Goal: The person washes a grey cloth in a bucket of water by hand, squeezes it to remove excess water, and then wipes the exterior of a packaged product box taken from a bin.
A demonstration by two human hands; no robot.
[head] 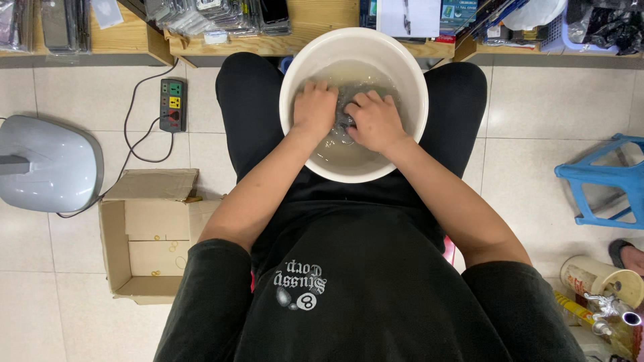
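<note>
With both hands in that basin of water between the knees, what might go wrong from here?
1. The white basin sits between the knees; hard scrubbing by the left hand and right hand might slop water onto the tiled floor.
2. A power strip lies on the floor close by; spilled water reaching it would be dangerous.
3. The open cardboard box could get wet.

Both in the water: left hand (314, 107) and right hand (376, 122) pressing a dark cloth (347, 114) down inside the white basin (409, 67), held between the knees; open box (151, 234) on the floor alongside.
</note>
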